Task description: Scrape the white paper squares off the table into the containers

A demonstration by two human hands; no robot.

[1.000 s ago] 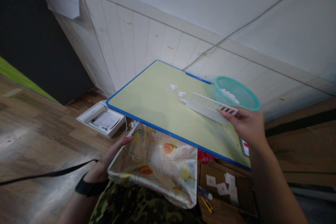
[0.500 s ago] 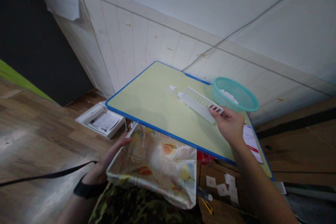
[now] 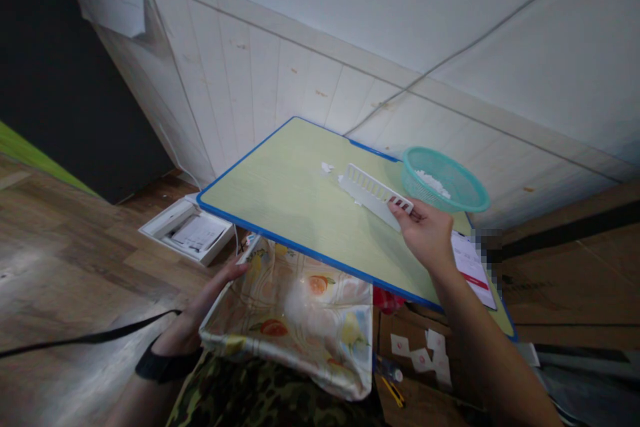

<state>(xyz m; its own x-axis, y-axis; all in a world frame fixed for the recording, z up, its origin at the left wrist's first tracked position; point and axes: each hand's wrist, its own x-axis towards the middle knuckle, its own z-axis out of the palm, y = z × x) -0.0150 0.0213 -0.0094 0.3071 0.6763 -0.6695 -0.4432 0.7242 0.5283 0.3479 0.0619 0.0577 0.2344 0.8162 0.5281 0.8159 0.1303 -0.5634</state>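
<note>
My right hand (image 3: 425, 230) grips the near end of a white plastic divider with a row of slots (image 3: 373, 190), fingers closed round it. The divider's long lower edge is close to the pale green tabletop (image 3: 280, 180); contact is hard to make out. Small white scraps (image 3: 327, 167) lie beyond its far end, and a few more show beside its edge. My left hand (image 3: 233, 273) is closed on the left rim of a basket lined with fruit-print cloth (image 3: 273, 328). The basket is under the table's front edge, above my lap, with a whitish heap (image 3: 305, 300) inside.
A turquoise mesh basket (image 3: 463, 193) with white bits stands at the table's back right. Near the right edge lies a phone (image 3: 470, 267). On the floor are an open white box (image 3: 187, 233), white cards (image 3: 421, 360) and a yellow cutter (image 3: 393, 392).
My right hand and the divider have shifted slightly left over the tabletop. My left hand keeps its hold on the lined basket. The view has moved a little.
</note>
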